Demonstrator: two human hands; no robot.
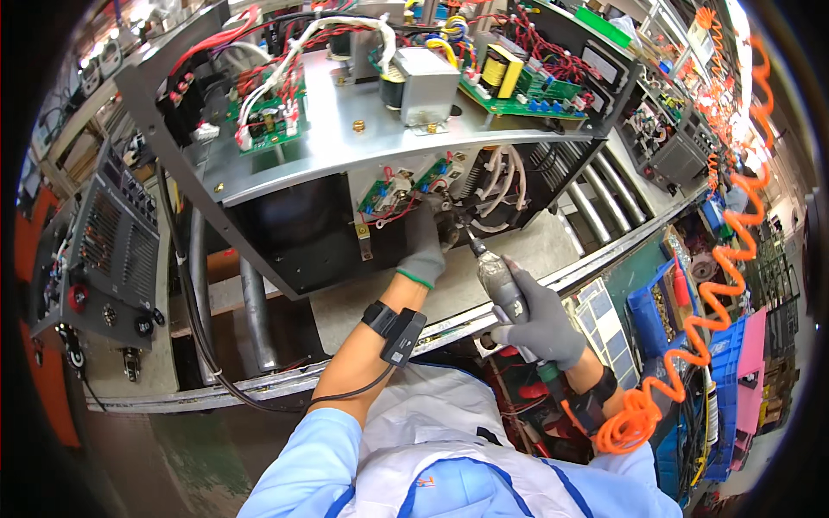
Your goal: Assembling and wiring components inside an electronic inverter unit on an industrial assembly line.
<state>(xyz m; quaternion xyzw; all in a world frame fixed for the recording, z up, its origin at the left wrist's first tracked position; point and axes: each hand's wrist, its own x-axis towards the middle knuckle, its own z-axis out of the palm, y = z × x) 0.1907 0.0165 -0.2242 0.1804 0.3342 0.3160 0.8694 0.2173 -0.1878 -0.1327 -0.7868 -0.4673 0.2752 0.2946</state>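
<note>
- Right hand (pixel 542 321), grey-gloved, is clenched round a pneumatic screwdriver (pixel 503 289), its tip angled up-left into the open machine chassis (pixel 345 164).
- Left hand (pixel 425 246), also gloved, reaches inside the lower bay just beside that tip; whether its fingers grip anything, I cannot tell.
- An orange coiled air hose (pixel 721 285) trails off to the right.
- The chassis sits on a roller conveyor (pixel 259 319).
</note>
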